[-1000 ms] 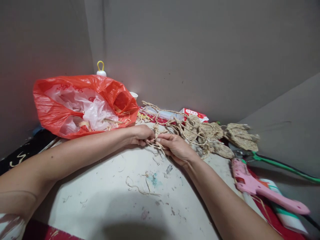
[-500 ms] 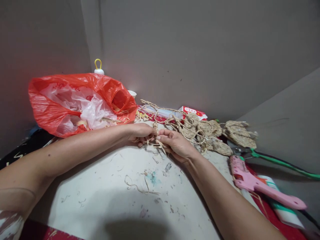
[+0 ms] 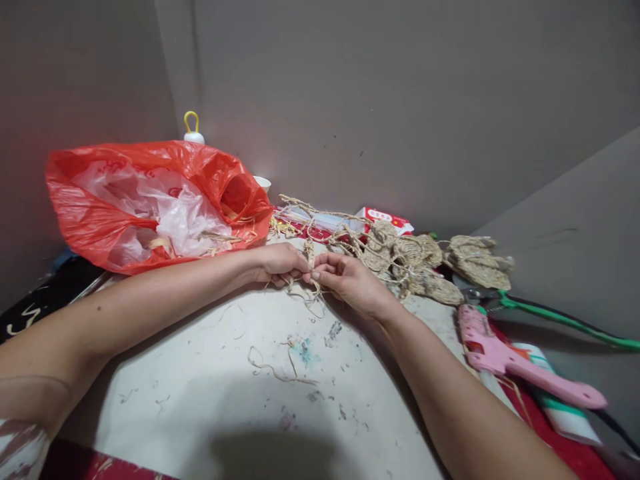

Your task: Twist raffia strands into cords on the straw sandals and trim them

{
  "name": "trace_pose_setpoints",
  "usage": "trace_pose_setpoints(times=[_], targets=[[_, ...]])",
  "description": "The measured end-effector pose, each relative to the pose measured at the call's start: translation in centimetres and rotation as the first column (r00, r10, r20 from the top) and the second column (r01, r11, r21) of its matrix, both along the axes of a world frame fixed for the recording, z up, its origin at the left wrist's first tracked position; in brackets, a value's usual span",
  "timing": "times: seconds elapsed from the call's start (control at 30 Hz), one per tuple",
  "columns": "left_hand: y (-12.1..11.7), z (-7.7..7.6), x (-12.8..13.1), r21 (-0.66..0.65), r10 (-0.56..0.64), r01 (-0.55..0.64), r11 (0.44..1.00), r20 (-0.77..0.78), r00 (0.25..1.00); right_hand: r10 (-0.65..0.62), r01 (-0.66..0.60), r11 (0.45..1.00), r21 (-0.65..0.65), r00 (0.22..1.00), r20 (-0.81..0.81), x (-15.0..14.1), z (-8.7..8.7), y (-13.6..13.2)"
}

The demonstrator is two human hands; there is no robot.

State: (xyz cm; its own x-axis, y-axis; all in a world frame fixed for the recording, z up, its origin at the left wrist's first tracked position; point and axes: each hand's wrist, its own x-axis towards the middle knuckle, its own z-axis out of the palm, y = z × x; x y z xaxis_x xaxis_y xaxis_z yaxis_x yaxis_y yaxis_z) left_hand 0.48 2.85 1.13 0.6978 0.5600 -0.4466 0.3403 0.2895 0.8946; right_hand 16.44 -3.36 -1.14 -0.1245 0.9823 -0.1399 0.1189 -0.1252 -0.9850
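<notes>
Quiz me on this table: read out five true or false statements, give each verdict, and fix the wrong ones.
1. The left hand and right hand meet at the straw strands. True.
2. The big plastic bag is blue. False: the plastic bag is red, with whitish plastic inside.
3. The pink glue gun lies to the right of the right forearm. True.
4. The right hand is gripping the green-handled pliers. False: its fingers are at the straw strands; the pliers lie off to the right.
5. A white cup is partly hidden behind the plastic bag. True.
</notes>
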Motion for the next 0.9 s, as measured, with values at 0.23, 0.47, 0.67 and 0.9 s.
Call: trace_pose_setpoints(times=[0.23, 0.47, 0.67, 0.9], targets=[[-0.8, -0.7, 0.3, 0.164, 0.095, -0.104, 0.981, 0.058, 0.994, -0.023, 0.022, 1.0, 0.018, 0.998, 0.061, 0.1, 0.0, 0.0], [-0.7, -1.8, 0.3, 0.325, 0.059, -0.071, 0.943, 0.046, 0.997, -0.002, 0.004, 1.0, -0.025, 0.997, 0.079, 0.0, 0.6, -0.4], [-0.8, -1.7, 0.1, 0.383, 0.058, -0.059, 0.922, 0.015, 0.998, -0.033, 0.046, 0.997, -0.068, 0.981, 0.19, 0.8, 0.3, -0.2], [-1.3, -0.9, -0.1, 0.518, 0.092, -0.04, 0.855, -0.076, 0.993, -0.037, 0.041, 0.999, -0.008, 0.961, 0.275, 1.4, -0.1, -0.3]])
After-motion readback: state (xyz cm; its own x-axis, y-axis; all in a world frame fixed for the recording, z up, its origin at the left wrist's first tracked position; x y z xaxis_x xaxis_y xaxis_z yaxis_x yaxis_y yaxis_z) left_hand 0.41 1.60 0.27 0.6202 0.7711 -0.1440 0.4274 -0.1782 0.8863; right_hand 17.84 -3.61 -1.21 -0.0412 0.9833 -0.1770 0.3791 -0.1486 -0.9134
